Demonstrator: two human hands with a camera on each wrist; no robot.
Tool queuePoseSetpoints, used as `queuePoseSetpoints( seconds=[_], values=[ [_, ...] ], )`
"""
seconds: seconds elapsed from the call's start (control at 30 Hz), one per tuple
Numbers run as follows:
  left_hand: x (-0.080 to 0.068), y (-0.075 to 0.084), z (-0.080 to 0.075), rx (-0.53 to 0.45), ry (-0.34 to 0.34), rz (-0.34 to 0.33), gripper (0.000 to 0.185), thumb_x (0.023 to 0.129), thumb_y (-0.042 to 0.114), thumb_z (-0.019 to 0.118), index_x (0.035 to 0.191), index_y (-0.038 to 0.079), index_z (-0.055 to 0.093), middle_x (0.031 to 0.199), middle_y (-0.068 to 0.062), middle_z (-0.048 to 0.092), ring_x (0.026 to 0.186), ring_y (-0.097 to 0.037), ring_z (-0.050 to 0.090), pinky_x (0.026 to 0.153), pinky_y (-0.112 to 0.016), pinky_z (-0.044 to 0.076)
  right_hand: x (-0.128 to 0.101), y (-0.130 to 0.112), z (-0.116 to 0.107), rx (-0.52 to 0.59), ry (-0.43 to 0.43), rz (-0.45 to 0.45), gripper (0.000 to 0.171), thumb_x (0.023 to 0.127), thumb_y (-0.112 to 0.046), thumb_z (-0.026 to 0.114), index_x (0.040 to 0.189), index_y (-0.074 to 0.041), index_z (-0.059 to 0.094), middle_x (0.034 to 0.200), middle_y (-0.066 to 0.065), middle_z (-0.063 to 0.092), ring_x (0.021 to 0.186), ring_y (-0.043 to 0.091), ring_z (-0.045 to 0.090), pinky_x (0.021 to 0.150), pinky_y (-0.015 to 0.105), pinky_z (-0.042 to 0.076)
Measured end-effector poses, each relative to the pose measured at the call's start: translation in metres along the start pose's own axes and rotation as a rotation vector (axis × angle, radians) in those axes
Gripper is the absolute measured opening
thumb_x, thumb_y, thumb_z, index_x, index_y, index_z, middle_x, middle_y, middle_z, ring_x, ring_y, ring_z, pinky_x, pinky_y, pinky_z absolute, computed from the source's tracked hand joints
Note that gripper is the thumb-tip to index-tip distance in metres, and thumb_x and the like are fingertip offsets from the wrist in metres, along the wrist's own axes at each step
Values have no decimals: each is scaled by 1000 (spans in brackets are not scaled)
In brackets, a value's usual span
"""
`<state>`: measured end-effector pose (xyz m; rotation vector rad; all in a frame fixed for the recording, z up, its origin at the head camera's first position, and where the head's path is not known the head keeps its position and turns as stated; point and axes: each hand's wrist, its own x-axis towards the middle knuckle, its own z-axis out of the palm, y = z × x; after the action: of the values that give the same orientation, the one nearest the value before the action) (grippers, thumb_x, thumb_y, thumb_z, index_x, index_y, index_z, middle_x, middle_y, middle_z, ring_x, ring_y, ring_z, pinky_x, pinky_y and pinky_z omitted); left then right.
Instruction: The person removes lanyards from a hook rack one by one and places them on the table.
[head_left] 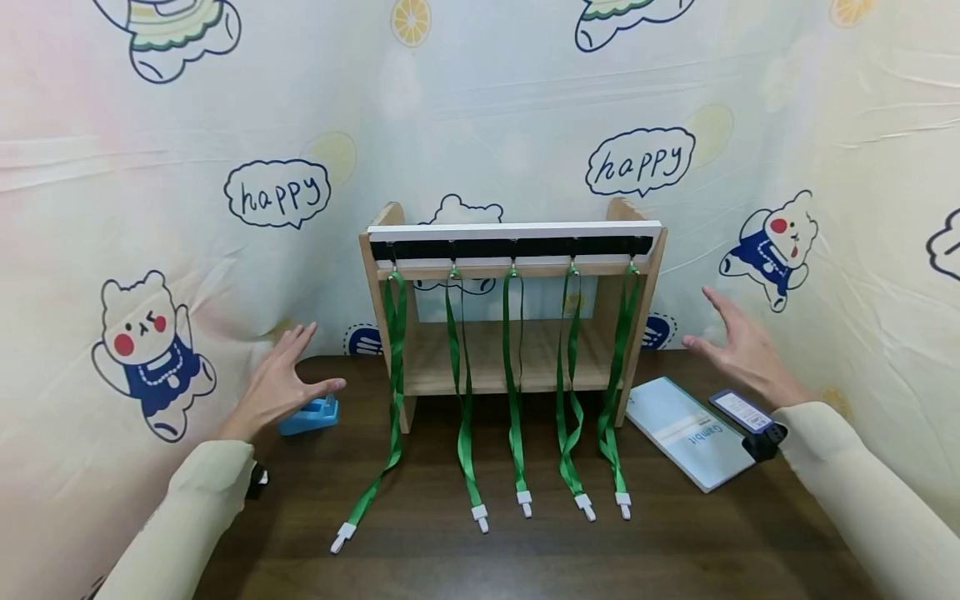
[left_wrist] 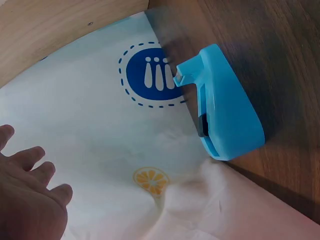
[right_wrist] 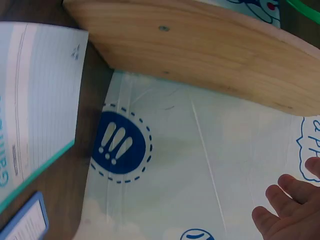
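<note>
Five is too many to count here, so several green lanyards [head_left: 516, 417] hang in a row from hooks on the black strip [head_left: 480, 248] of a wooden rack [head_left: 495, 379]. Their white clips [head_left: 524, 502] lie on the table toward the front. On the rack's left, my left hand [head_left: 276, 385] is raised with fingers spread, holding nothing, above a blue tape dispenser [head_left: 311, 415]. The left wrist view shows that tape dispenser [left_wrist: 227, 107] apart from the fingers. My right hand [head_left: 750, 354] hovers with fingers extended and nothing in it, over a light-blue notebook [head_left: 686, 433].
The dark wooden table [head_left: 450, 558] ends at a printed cloth backdrop [head_left: 480, 108]. A blue-edged card [head_left: 740, 411] lies by the notebook, partly overlapped by the wrist device [head_left: 763, 442]. The rack's side panel [right_wrist: 200, 55] rises beside the right hand.
</note>
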<state>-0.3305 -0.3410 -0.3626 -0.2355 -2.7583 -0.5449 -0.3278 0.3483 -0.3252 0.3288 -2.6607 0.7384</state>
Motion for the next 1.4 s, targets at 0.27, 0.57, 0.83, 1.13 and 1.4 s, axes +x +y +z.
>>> queuePoseSetpoints(
  seconds=[0.27, 0.57, 0.83, 1.13, 1.4],
  values=[
    [0, 5, -8, -113, -47, -57, 102, 88, 63, 66, 164, 17, 16, 166, -26, 21, 147, -56, 27, 111, -78, 27, 1, -6, 0, 134, 40, 12, 91, 96, -45, 65, 164, -14, 13, 166, 25, 23, 148, 51, 29, 115, 71, 30],
    [4, 16, -10, -320, -73, -103, 101, 90, 62, 65, 164, 18, 14, 167, -24, 22, 149, -52, 28, 116, -68, 31, 0, -11, -4, 294, 43, 77, 90, 98, -46, 61, 164, -14, 10, 166, 23, 24, 148, 51, 30, 114, 71, 32],
    [7, 25, -7, -382, -58, -110, 97, 91, 63, 63, 164, 18, 17, 166, -20, 29, 150, -47, 33, 118, -63, 34, 1, -13, -5, 379, 34, 102, 83, 100, -45, 58, 164, -24, 10, 166, 19, 27, 148, 45, 32, 115, 69, 33],
    [13, 32, -5, -483, -59, -92, 89, 93, 57, 65, 160, 10, 29, 163, -19, 35, 150, -44, 35, 119, -61, 34, 2, -15, -3, 503, 57, 84, 71, 104, -36, 54, 163, -19, 17, 154, 7, 42, 127, 1, 50, 97, 6, 45],
    [18, 39, -3, -534, -61, -84, 87, 94, 53, 65, 160, 10, 29, 164, -17, 36, 150, -42, 36, 121, -60, 31, 3, -22, 2, 733, 88, 34, 66, 103, -23, 58, 159, -13, 25, 131, -18, 50, 117, -6, 56, 90, 2, 46]
  ],
)
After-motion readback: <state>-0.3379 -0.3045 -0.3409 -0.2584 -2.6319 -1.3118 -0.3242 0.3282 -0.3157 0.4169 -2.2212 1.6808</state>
